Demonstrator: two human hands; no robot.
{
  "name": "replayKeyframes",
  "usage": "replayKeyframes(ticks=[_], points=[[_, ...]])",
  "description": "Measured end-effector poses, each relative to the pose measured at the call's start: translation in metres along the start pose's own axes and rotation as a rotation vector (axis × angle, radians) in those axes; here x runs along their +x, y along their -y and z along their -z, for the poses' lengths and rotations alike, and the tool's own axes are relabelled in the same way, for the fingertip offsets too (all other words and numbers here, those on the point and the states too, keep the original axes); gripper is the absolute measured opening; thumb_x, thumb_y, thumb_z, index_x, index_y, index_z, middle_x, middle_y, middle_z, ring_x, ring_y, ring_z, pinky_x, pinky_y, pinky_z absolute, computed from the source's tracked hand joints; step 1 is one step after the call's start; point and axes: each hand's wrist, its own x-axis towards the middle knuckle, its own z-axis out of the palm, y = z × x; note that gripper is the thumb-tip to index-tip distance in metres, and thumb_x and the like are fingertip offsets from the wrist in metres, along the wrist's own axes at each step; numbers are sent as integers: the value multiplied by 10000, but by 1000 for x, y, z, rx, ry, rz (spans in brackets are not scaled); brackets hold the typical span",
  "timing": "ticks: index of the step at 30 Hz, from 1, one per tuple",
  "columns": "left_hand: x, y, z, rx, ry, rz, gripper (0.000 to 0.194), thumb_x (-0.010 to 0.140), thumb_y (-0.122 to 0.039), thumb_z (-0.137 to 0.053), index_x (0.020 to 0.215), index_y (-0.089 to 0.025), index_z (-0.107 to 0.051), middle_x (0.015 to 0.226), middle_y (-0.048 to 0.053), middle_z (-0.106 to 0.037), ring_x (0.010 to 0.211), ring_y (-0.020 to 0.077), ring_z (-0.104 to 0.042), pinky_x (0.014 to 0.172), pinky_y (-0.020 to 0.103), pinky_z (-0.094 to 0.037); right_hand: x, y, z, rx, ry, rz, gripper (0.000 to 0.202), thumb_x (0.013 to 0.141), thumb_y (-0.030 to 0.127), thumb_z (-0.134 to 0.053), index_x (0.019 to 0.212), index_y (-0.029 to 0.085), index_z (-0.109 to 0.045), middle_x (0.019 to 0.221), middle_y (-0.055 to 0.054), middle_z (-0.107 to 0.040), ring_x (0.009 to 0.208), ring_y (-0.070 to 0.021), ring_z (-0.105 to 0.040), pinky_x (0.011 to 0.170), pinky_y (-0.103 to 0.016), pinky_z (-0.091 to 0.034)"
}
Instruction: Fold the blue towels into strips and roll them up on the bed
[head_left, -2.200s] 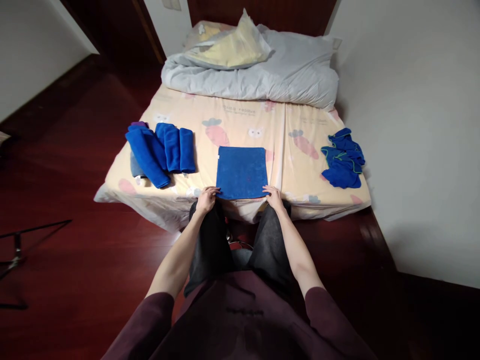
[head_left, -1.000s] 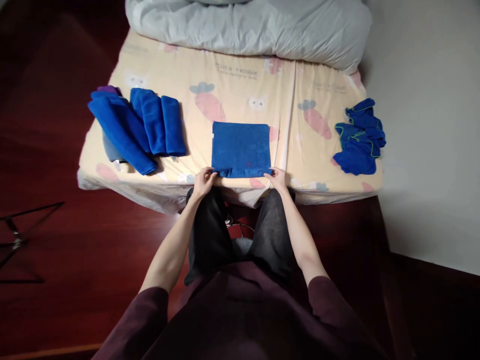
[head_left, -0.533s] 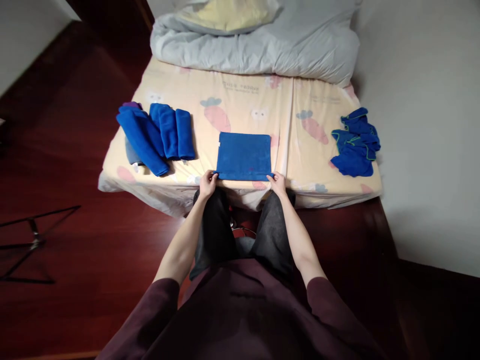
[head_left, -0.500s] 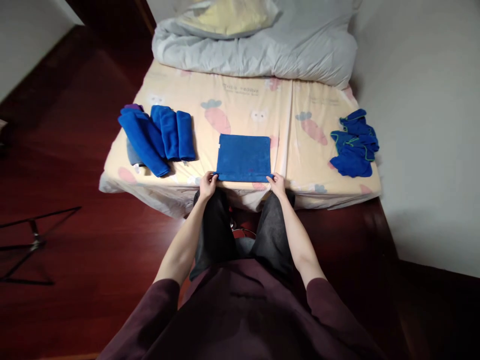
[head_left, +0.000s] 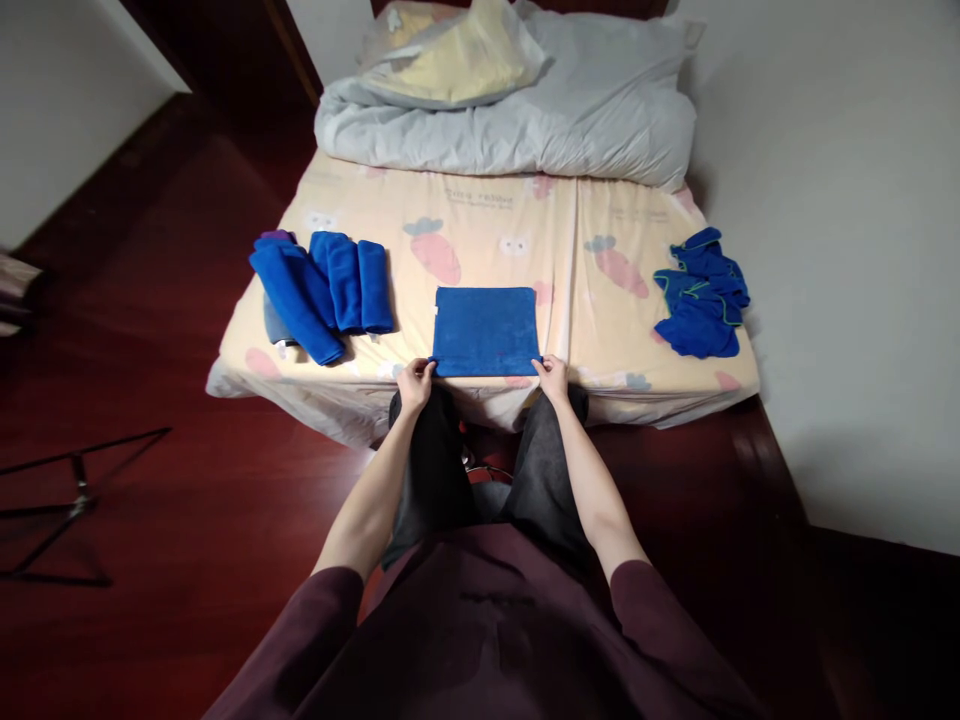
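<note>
A blue towel (head_left: 486, 325) lies flat on the bed near its front edge, with a narrow fold along the side closest to me and a small white tag at its left edge. My left hand (head_left: 415, 383) pinches the near left corner between thumb and fingers. At the near right corner, my right hand (head_left: 553, 377) grips the same folded edge. Several rolled blue towels (head_left: 341, 280) lie to the left of my left hand. Off to the right sits a crumpled heap of blue cloths (head_left: 703, 295) with green edging.
The bed (head_left: 480, 230) has a cream sheet with a carrot print. A grey quilt (head_left: 600, 130) is bunched at the far end with a yellow item in a clear bag (head_left: 465, 70). Black tripod legs (head_left: 79, 505) stand on the floor at left. A white wall (head_left: 840, 250) borders the right side.
The camera view has tilted up slightly, so the scene sits lower in the picture. Both hands keep their grip on the towel's near corners, and the fold looks slightly wider.
</note>
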Motion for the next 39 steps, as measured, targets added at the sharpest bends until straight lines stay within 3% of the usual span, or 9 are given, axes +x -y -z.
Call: replayKeyframes(ticks=[16, 22, 29, 34, 39], points=[[7, 3, -3, 14, 16, 38, 226, 849, -421, -663, 892, -200, -657, 902, 118, -763, 862, 258, -734, 911, 421, -576, 5, 6, -5, -121, -61, -117, 191, 780, 347, -781, 866, 197, -699, 835, -93, -780, 798, -242, -757, 824, -349, -590], [6, 7, -3, 11, 7, 28, 260, 862, -424, -663, 1012, -213, -642, 893, 92, -749, 843, 246, -720, 910, 415, -563, 4, 12, -4, -80, -104, -130, 347, 757, 238, -789, 1085, 169, -698, 856, -79, -775, 822, -237, -765, 872, -369, -601], [7, 9, -3, 26, 26, 11, 242, 874, -406, -659, 1014, -210, -640, 877, 84, -713, 818, 249, -691, 899, 424, -557, 3, 13, -4, -52, -122, -129, 320, 754, 225, -779, 1058, 184, -692, 865, -69, -764, 800, -217, -743, 871, -371, -614], [5, 5, -1, 105, 5, -123, 179, 889, -310, -636, 1029, -205, -673, 1093, 152, -687, 1114, 310, -647, 1055, 484, -511, 2, 15, -3, -127, -141, -77, 307, 775, 198, -753, 1079, 182, -710, 1034, -110, -757, 889, -231, -727, 945, -408, -603], [0, -5, 2, 120, 129, -315, 289, 926, -185, -478, 1059, -213, -733, 1276, 134, -714, 1320, 284, -582, 1174, 503, -459, -6, 28, 2, -214, -88, 170, 237, 886, 146, -626, 1070, 189, -768, 1215, -147, -731, 1201, -275, -659, 1139, -438, -507]])
